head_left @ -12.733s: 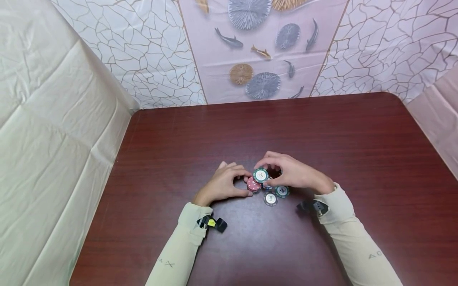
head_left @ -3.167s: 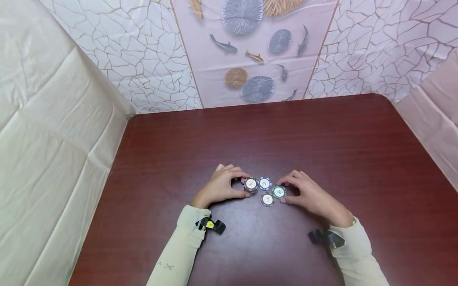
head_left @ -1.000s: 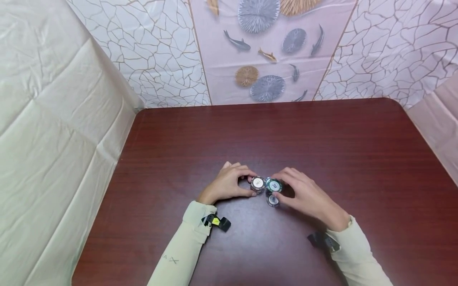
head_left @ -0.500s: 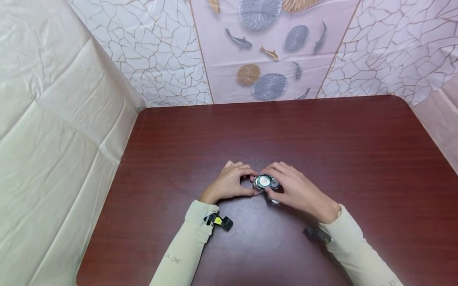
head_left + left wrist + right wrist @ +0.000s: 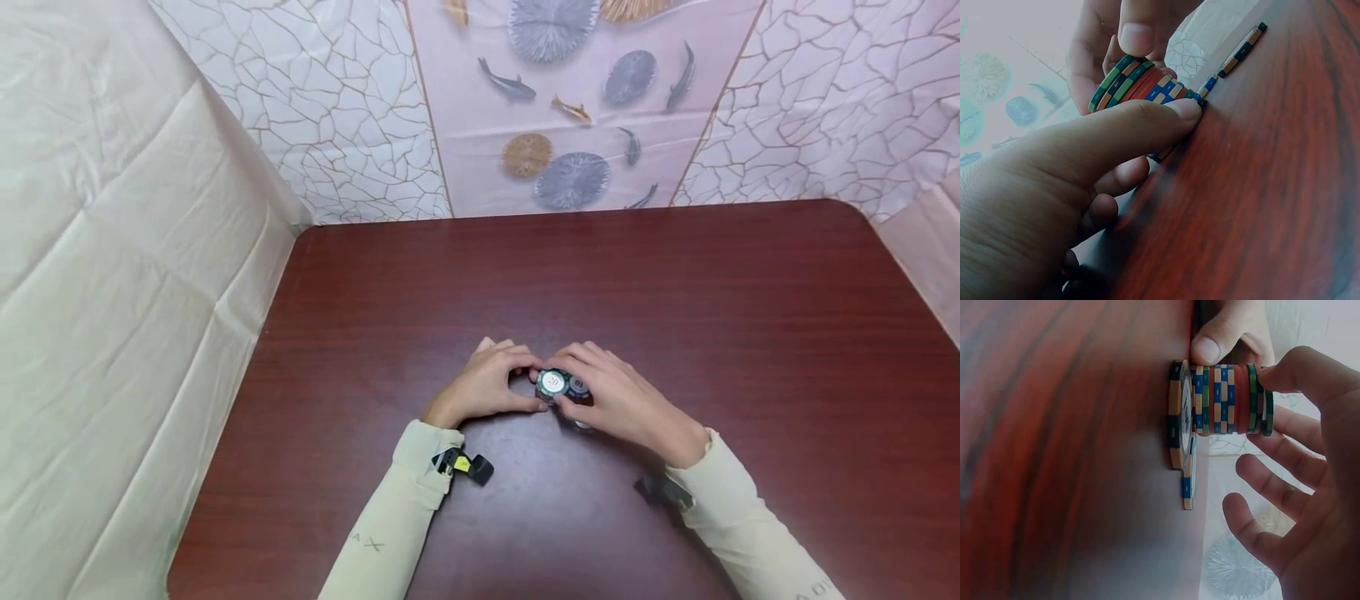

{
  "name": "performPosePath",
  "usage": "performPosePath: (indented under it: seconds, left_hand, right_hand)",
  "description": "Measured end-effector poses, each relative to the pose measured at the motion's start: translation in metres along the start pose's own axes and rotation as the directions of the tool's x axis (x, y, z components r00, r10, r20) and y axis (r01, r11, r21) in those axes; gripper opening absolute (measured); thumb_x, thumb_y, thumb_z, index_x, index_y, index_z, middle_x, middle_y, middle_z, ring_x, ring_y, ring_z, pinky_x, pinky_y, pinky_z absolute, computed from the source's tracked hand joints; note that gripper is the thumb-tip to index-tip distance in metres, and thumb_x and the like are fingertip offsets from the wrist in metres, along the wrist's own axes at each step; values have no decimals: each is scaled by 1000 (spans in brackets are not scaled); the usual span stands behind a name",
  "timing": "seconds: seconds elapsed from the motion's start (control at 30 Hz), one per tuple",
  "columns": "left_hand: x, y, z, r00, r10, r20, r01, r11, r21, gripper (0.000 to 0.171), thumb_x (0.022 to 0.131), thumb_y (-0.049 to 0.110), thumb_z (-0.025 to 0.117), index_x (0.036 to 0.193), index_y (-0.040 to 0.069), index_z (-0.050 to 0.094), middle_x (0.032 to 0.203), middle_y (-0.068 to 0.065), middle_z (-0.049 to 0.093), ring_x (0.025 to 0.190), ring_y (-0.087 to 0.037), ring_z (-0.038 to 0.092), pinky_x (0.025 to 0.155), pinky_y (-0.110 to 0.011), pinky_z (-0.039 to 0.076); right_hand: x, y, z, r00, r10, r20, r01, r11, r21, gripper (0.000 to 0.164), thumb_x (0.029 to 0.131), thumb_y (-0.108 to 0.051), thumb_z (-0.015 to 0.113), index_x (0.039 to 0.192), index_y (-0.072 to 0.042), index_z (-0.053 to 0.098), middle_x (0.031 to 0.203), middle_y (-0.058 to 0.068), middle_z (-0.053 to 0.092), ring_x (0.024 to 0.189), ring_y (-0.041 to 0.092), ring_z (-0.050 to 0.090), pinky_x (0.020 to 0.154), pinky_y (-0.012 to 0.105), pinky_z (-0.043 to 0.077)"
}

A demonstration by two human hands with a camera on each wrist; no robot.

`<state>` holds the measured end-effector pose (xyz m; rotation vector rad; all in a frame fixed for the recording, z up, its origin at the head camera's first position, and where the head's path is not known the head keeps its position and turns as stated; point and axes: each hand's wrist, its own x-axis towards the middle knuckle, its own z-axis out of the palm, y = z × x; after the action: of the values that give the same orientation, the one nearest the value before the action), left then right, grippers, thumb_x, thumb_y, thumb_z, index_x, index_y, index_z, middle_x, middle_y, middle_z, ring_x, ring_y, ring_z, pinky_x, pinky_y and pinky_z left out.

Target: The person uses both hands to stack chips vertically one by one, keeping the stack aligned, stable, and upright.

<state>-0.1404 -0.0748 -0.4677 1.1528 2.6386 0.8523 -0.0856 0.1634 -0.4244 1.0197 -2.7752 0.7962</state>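
A stack of poker chips (image 5: pixel 1229 400), striped blue, green, red and dark at the edges, stands upright on the table. My left hand (image 5: pixel 483 383) grips the lower part of it between thumb and fingers. At the top, my right hand (image 5: pixel 622 404) pinches a green poker chip marked 20 (image 5: pixel 552 382), thumb on the near side. In the right wrist view that green chip (image 5: pixel 1268 415) lies at the top of the stack, slightly out of line with the chips below. The right hand's other fingers spread beyond the stack.
Just right of the stack a blue chip marked 10 (image 5: pixel 578 385) lies flat, partly under the right hand. A dark chip (image 5: pixel 1175 415) lies nearer me, mostly hidden in the head view. All rest on the dark red wooden table (image 5: pixel 450 292), with patterned cloth (image 5: pixel 352 108) behind.
My right hand has picked up the green chip from the table at the right and carried it left onto the stack. The left hand has kept its grip on the stack.
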Motion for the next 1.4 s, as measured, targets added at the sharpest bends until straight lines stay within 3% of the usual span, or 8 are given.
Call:
performPosePath:
  seconds: [0.27,0.67,0.8,0.9,1.0,1.2,1.4]
  left_hand:
    - [0,0,2,1000,-8,-3,8,1000,-10,49,82,47,90,122,24,77,104,17,69,95,-5,52,88,-33,32]
    - [2,3,-1,1000,-9,-9,9,1000,-7,49,81,46,90,122,23,77,102,16,69,94,-6,53,89,-33,33]
    - [1,3,0,1000,-8,-15,8,1000,-14,50,80,47,91,123,25,77,99,17,68,94,-6,52,89,-34,33]
    - [1,3,0,1000,-11,-19,11,1000,-12,50,80,48,91,124,26,77,99,18,67,94,-5,52,89,-34,32]
    - [1,3,1,1000,-14,-18,14,1000,-14,50,80,48,91,123,27,77,101,19,68,94,-4,51,88,-34,32]
    - [0,3,2,1000,-17,-25,16,1000,-25,47,80,48,91,121,29,78,96,22,65,91,-3,49,87,-34,30]
    - [0,3,1,1000,-10,-25,10,999,-36,47,80,48,91,122,30,77,95,23,63,90,-3,48,87,-34,30]
  right_hand:
    - [-1,1,3,1000,11,3,-12,999,44,39,92,-19,77,130,-13,70,123,-4,65,109,17,57,94,43,52]
    - [-2,4,-5,994,86,73,-95,985,142,45,95,-21,77,138,-16,66,129,-5,63,117,15,54,96,46,52]
    - [-6,13,-13,993,97,72,-108,980,167,45,95,-9,72,139,-10,64,131,2,63,122,21,54,101,49,47]
    - [-11,22,-16,994,92,59,-101,982,158,43,93,4,66,135,-5,65,128,6,65,120,25,55,100,50,45]
    - [-16,31,-17,991,97,94,-111,982,155,46,91,9,64,135,-5,67,126,7,65,118,25,55,99,49,45]
    - [-19,36,-13,975,109,192,-132,985,112,47,94,-1,70,140,-12,68,129,6,61,118,26,53,97,51,44]
    - [-19,36,-11,976,122,182,-137,988,69,40,92,-4,74,131,-13,72,127,6,60,115,26,52,95,52,43]
